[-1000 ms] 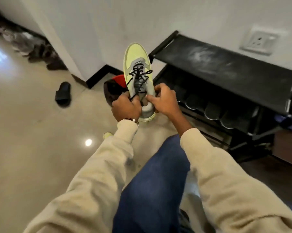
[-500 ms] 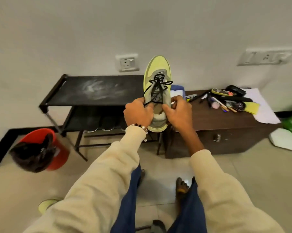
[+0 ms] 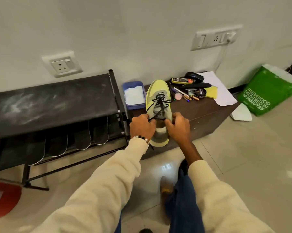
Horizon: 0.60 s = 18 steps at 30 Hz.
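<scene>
gripping yellow shoe (image 3: 156, 91) over brown cabinet (image 3: 204, 108) by white wall (image 3: 142, 31): left hand (image 3: 142, 127), right hand (image 3: 178, 126) fingers curled.

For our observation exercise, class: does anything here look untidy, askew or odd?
The black laces of the yellow-green shoe look slack and uneven, not neatly tied; the left hand pinches one strand. White dusty smears mark the black rack top. Pens lie scattered on the brown cabinet.
</scene>
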Tool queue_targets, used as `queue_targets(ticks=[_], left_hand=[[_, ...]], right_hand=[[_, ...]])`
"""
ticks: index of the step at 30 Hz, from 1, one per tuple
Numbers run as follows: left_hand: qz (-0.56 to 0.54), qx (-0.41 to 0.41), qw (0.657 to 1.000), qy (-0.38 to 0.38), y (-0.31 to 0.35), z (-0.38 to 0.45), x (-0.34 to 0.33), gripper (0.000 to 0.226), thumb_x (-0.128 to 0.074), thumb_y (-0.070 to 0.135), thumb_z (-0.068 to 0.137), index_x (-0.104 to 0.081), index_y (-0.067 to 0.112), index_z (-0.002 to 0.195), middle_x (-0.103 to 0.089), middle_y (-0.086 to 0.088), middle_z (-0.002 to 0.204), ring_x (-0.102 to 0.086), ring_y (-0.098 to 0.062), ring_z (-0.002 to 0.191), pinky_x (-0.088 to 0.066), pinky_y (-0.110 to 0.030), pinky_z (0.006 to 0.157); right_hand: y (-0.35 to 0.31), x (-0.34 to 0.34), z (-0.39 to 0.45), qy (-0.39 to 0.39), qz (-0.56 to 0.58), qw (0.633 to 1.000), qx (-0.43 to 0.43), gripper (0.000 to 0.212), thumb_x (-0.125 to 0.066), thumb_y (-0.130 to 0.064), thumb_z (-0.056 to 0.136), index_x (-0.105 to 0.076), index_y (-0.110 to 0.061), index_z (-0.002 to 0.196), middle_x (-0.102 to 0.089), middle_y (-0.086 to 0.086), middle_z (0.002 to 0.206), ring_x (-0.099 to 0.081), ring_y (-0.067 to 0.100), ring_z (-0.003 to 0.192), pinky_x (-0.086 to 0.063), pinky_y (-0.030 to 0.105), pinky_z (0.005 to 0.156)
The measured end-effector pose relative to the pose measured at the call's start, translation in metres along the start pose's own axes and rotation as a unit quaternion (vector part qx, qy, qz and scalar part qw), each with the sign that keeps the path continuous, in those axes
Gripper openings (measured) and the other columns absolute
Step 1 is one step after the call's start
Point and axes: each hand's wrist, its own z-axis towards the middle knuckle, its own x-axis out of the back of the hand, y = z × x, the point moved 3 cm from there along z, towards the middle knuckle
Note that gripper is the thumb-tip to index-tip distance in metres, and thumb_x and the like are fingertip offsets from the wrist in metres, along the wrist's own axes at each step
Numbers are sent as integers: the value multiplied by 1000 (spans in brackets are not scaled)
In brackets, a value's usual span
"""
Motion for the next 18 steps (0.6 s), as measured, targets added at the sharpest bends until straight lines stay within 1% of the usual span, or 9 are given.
queue_targets(ticks=[2,5,8,9,11,13,14,16,18], left_hand=[[11,-1,1000,-14,-9,7,-13,31,-58,39,88,-71,16,105,-71,-10,91,-65,-32,87,-51,-33,75],[15,-3,999,-29,-22,16,-26,39,-53,49,91,-70,20,111,-71,-9,91,-65,-31,86,-52,-33,72],[26,-17,1000,-7,-34,21,-28,39,-53,52,91,-72,21,104,-71,-6,85,-65,-27,81,-48,-29,66],[8,-38,999,-3,-36,23,-28,38,-56,51,91,-74,19,98,-71,-4,79,-64,-23,75,-45,-26,63],[-89,-102,990,-38,-38,24,-31,36,-61,48,88,-75,16,88,-67,2,64,-63,-13,61,-46,-24,59],[-163,-157,970,-90,-37,20,-36,41,-58,51,89,-77,14,87,-67,2,59,-64,-9,56,-49,-25,56],[-174,-175,965,-91,-38,18,-38,46,-53,54,90,-77,14,86,-68,1,59,-64,-10,56,-51,-27,56],[-177,-176,967,-58,-40,19,-39,53,-48,55,92,-77,12,83,-68,2,58,-63,-9,54,-52,-29,56],[-186,-146,972,-5,-42,24,-37,43,-53,46,92,-76,10,82,-66,4,58,-61,-4,52,-51,-24,57]], right_hand=[[11,-12,10,-4,-18,1000,-12,28,-55,-27,88,-56,-6,106,-64,13,99,-58,28,87,-42,31,69],[22,-31,24,-4,-37,999,-23,26,-53,-25,90,-55,-5,106,-64,15,100,-60,32,90,-50,41,76],[30,-43,33,5,-49,998,-29,25,-52,-23,91,-55,-3,106,-64,17,97,-60,32,88,-49,42,76],[33,-46,35,11,-44,998,-33,25,-52,-23,90,-55,-4,105,-64,17,96,-60,32,87,-51,43,75],[40,-51,37,16,-26,999,-40,25,-52,-26,89,-56,-5,103,-64,16,94,-61,32,85,-52,45,75],[48,-55,40,13,6,999,-50,25,-53,-29,89,-58,-7,98,-65,16,89,-62,32,82,-54,47,73],[52,-55,41,12,26,998,-53,24,-54,-31,89,-58,-9,95,-65,14,86,-63,31,79,-55,47,71],[56,-52,43,4,56,997,-55,23,-57,-36,91,-60,-13,90,-66,7,79,-65,26,75,-57,46,68],[58,-45,44,10,87,995,-55,22,-56,-36,92,-63,-15,87,-65,2,74,-64,21,73,-56,42,70]])
